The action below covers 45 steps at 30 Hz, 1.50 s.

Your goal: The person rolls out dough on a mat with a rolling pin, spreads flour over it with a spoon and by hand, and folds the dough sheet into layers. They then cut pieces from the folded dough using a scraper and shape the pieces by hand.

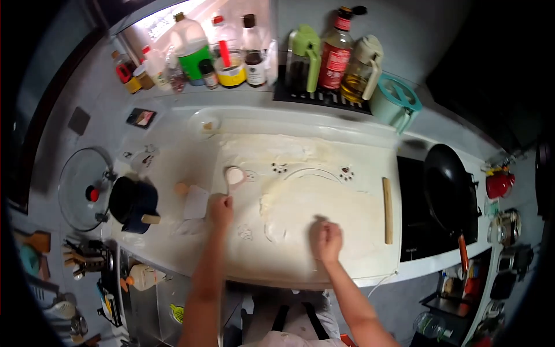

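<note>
Kitchen counter [167,243]: pale mat [370,254], dough sheet [312,208] spread on it | left hand [222,209]: closed round handle of filled scoop [235,176], held above mat | right hand [329,240]: curled shut, contents indiscernible | wok [445,179]: seated on cooktop [413,231], right

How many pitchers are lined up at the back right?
3: the green-lidded pitcher and the cream-lidded pitcher on the black rack, either side of the red-labelled bottle, and the teal pitcher to their right.
</note>
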{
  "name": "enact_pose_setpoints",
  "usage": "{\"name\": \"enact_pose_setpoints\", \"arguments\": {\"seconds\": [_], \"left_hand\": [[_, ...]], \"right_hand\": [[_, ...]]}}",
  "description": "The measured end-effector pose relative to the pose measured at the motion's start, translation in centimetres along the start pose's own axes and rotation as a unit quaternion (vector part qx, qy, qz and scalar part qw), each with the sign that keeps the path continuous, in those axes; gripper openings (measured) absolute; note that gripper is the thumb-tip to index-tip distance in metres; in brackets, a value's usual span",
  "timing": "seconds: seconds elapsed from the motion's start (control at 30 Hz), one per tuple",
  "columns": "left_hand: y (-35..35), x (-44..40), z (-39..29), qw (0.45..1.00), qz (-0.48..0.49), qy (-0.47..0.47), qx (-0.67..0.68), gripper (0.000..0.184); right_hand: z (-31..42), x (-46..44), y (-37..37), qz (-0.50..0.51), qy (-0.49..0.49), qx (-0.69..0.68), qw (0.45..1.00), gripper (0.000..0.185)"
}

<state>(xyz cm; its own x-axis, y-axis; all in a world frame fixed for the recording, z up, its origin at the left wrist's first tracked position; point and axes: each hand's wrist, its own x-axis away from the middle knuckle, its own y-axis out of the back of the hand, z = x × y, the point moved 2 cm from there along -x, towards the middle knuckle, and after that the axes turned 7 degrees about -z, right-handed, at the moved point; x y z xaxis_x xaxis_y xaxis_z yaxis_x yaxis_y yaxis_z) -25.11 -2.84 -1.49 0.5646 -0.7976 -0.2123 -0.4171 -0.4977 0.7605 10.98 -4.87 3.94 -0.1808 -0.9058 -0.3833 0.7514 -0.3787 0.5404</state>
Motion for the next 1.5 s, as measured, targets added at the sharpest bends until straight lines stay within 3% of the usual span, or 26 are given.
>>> {"name": "enact_pose_setpoints", "arguments": {"seconds": [0.07,0.13,0.2,0.27,0.37,0.47,0.57,0.6,0.63,0.73,0.8,0.93,1.03,1.1,1.27,1.37,1.47,1.5], "left_hand": [[1.3,-0.5,-1.4,0.997,0.053,0.020,-0.043,0.028],[1.4,0.2,-2.5,0.991,0.035,0.063,-0.113,0.029],[1.4,2.2,-4.3,0.993,-0.050,-0.011,-0.105,0.030],[1.3,4.8,-6.4,0.989,-0.098,-0.085,-0.074,0.031],[0.0,9.5,-9.2,0.981,-0.115,-0.155,0.003,0.033],[-1.1,12.8,-11.4,0.979,-0.086,-0.171,0.077,0.033],[-1.0,15.1,-16.8,0.972,-0.014,-0.227,0.066,0.039],[-1.0,15.6,-18.6,0.965,0.010,-0.259,0.050,0.041],[-1.1,16.0,-20.5,0.961,0.062,-0.269,0.019,0.044],[-4.6,18.8,-21.8,0.938,0.168,-0.300,-0.050,0.059],[-5.8,19.1,-22.0,0.924,0.123,-0.348,-0.096,0.060],[-10.2,12.4,-24.5,0.938,0.089,-0.319,-0.106,0.062],[-12.8,9.7,-24.9,0.953,0.039,-0.279,-0.115,0.065],[-12.2,10.9,-24.5,0.956,0.033,-0.260,-0.130,0.067],[-3.3,24.6,-19.5,0.946,0.174,-0.249,-0.115,0.070],[-2.8,23.6,-19.6,0.938,0.184,-0.268,-0.122,0.067],[-6.7,16.8,-22.3,0.945,0.083,-0.300,-0.104,0.065],[-6.6,17.3,-22.1,0.947,0.087,-0.294,-0.100,0.064]], "right_hand": [[-2.3,-2.8,4.7,-0.033,0.053,0.164,0.985,0.028],[-6.6,-3.7,7.8,-0.085,0.051,0.295,0.950,0.053],[-11.8,-4.6,9.8,-0.147,0.033,0.396,0.906,0.056],[-17.5,-5.4,11.3,-0.125,-0.011,0.377,0.917,0.049],[-18.0,-7.6,13.1,-0.057,-0.032,0.383,0.921,0.040],[-15.1,-7.6,13.8,-0.039,0.061,0.248,0.966,0.035],[-8.6,-5.3,13.2,0.126,0.157,0.119,0.972,0.030],[-8.9,-3.7,12.1,0.161,0.150,0.045,0.975,0.025],[-7.4,-2.8,11.6,0.131,0.247,0.059,0.958,0.027],[-7.1,0.2,10.4,0.190,0.264,0.142,0.935,0.043],[-6.9,0.2,9.9,0.186,0.253,0.221,0.923,0.051],[-7.7,-6.8,5.4,0.163,0.181,0.293,0.925,0.065],[-10.0,-11.6,2.3,0.123,0.162,0.242,0.949,0.065],[-8.9,-8.3,4.2,0.183,0.184,0.261,0.930,0.067],[-7.2,5.3,12.2,0.299,0.190,0.197,0.914,0.077],[-7.4,4.0,11.4,0.332,0.187,0.209,0.901,0.075],[-7.3,-2.8,7.1,0.221,0.227,0.251,0.915,0.072],[-7.2,-2.5,7.4,0.235,0.225,0.242,0.914,0.071]]}}
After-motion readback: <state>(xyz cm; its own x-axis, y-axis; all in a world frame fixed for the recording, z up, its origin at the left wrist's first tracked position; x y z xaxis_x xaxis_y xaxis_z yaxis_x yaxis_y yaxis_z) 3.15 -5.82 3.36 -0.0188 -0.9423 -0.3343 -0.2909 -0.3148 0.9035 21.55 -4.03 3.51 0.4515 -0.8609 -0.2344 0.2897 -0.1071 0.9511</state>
